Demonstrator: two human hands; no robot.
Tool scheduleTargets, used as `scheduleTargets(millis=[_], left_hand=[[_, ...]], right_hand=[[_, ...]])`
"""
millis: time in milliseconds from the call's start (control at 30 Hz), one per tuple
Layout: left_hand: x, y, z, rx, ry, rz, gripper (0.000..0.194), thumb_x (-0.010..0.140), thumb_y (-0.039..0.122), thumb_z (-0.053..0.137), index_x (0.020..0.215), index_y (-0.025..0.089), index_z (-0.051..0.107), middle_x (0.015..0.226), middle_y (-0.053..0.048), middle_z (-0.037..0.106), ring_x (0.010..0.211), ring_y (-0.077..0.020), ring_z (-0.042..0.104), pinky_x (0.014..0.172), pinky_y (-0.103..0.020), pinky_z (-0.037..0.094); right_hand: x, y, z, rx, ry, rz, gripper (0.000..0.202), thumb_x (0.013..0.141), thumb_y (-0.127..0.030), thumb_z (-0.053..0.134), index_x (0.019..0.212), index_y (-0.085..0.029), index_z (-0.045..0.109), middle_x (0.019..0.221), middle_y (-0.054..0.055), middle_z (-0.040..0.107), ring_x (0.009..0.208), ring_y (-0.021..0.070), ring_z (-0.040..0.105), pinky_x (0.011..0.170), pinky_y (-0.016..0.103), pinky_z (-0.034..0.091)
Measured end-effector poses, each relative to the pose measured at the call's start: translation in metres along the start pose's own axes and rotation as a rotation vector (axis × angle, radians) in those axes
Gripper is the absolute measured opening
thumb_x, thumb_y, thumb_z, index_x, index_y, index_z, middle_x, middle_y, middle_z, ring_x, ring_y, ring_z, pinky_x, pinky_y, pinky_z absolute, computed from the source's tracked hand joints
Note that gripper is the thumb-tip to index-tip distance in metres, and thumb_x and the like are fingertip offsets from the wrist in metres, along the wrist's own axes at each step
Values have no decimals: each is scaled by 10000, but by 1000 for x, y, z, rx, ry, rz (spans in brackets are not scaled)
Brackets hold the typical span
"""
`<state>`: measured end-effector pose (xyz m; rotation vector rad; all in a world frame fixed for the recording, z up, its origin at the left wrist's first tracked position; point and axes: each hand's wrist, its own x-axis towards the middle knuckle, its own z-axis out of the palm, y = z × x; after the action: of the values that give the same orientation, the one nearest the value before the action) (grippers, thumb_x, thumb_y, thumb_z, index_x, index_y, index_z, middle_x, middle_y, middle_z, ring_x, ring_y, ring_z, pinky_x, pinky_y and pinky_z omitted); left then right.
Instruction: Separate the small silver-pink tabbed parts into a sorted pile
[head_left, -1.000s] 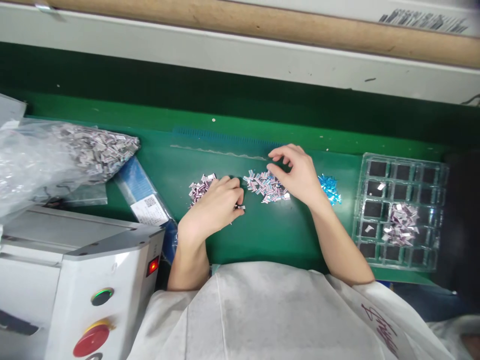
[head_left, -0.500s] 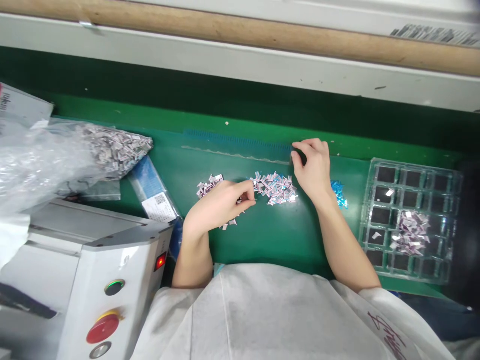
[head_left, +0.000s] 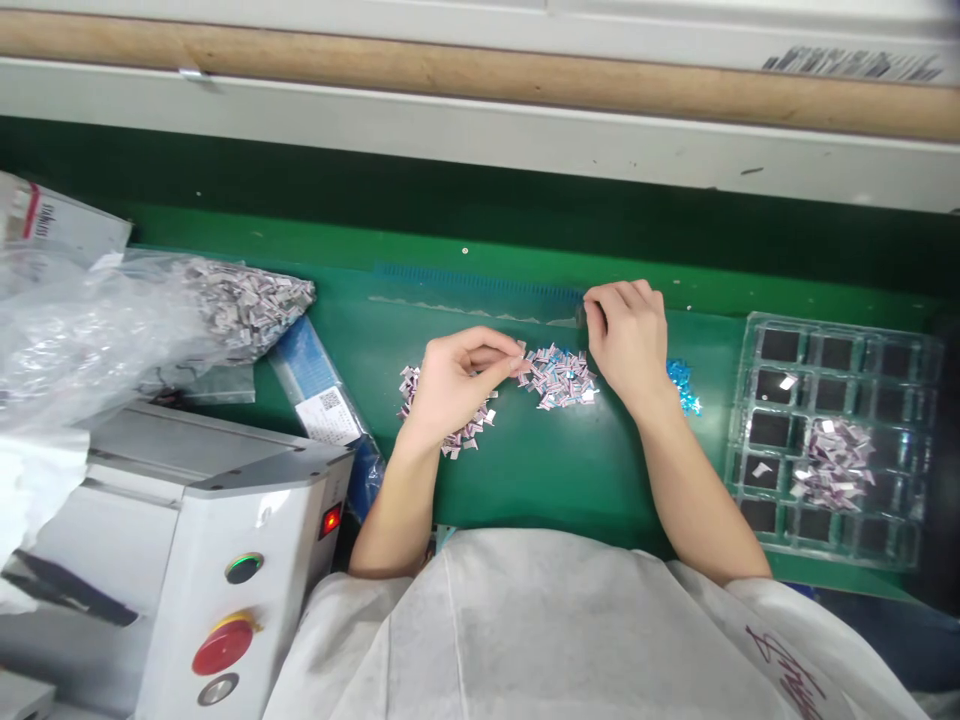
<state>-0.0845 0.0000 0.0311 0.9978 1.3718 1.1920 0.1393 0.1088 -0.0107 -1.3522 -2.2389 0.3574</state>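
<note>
My left hand (head_left: 459,388) is closed in a pinch, a small silvery-pink piece (head_left: 523,352) at its fingertips. Beneath this hand, a loose pile of similar pieces (head_left: 469,432) is partly hidden. Just right of the fingertips lies a second pile (head_left: 561,380) of such pieces with blue bits among them. A long clear strip with a blue toothed edge (head_left: 480,285) lies flat beyond the piles. At its right end my right hand (head_left: 628,335) has curled fingers and thumb closed on the strip's end. Small blue scraps (head_left: 684,385) lie beside the right wrist.
A clear compartment tray (head_left: 757,400) with a heap of pieces stands at right. On the left are a plastic bag of pieces (head_left: 251,310), a labelled blue packet (head_left: 326,410) and a grey machine (head_left: 262,520) with a red button (head_left: 223,645). A ledge (head_left: 450,120) crosses the back.
My left hand has moved right and slightly up, off the left pile to the edge of the other pile, with a piece now showing in its pinch. My right hand stays at the strip's end.
</note>
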Motion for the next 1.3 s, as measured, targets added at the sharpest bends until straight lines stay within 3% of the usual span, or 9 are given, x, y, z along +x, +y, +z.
scheduleTargets(millis=[100, 167, 267, 367, 900, 1100, 1200, 1300], left_hand=[[3, -6, 3, 37, 144, 32, 219, 822, 339, 951, 896, 195, 803, 879, -56, 844, 838, -221, 845, 815, -328, 703], [5, -9, 5, 53, 203, 51, 260, 785, 339, 975, 898, 198, 788, 877, -41, 843, 831, -212, 842, 798, -313, 702], [6, -13, 8, 77, 230, 79, 260, 774, 297, 978, 904, 206, 773, 885, -21, 839, 833, -195, 839, 797, -292, 698], [5, -17, 10, 128, 216, 100, 205, 808, 255, 944, 902, 215, 767, 896, -11, 836, 849, -192, 841, 821, -297, 700], [3, -23, 11, 240, 153, 130, 156, 863, 273, 891, 899, 217, 750, 896, -9, 836, 852, -209, 845, 821, -331, 714], [4, -18, 7, 267, 70, 143, 138, 910, 259, 842, 977, 224, 728, 963, -16, 831, 912, -209, 837, 869, -344, 697], [2, -4, -9, 489, -38, 204, 163, 916, 225, 828, 1044, 233, 728, 1035, -29, 816, 970, -229, 793, 944, -409, 662], [-2, 8, -30, 880, -213, 257, 156, 881, 210, 851, 986, 228, 738, 1068, -60, 768, 1091, -304, 688, 1011, -507, 583]], right_hand=[[0, -9, -7, 107, 35, 40, 154, 1042, -219, 575, 998, -250, 719, 1039, 94, 802, 1111, 352, 677, 1036, 594, 515], [-1, -21, -13, 310, 41, 48, 105, 1022, -238, 628, 981, -255, 723, 1050, 71, 817, 1087, 319, 707, 1014, 539, 548], [-3, -40, -16, 670, -67, 46, 61, 1011, -293, 695, 990, -261, 742, 1058, 42, 829, 1013, 263, 756, 949, 451, 590], [-4, -52, -14, 842, -175, 54, 70, 1011, -323, 721, 992, -263, 753, 1048, 29, 833, 1001, 243, 775, 944, 421, 593], [-6, -53, -3, 769, -182, 40, 83, 965, -188, 691, 945, -249, 744, 956, 7, 788, 889, 209, 727, 851, 370, 563], [-7, -48, -4, 744, -237, -55, 156, 943, -150, 689, 1026, -261, 761, 969, 1, 766, 873, 194, 687, 804, 348, 537], [-6, -44, -6, 678, -226, -30, 171, 938, -154, 676, 1043, -270, 745, 965, 5, 762, 866, 202, 672, 805, 359, 528], [-5, -38, -9, 604, -284, -1, 237, 893, -112, 686, 1064, -274, 717, 890, -9, 754, 843, 208, 659, 804, 362, 518]])
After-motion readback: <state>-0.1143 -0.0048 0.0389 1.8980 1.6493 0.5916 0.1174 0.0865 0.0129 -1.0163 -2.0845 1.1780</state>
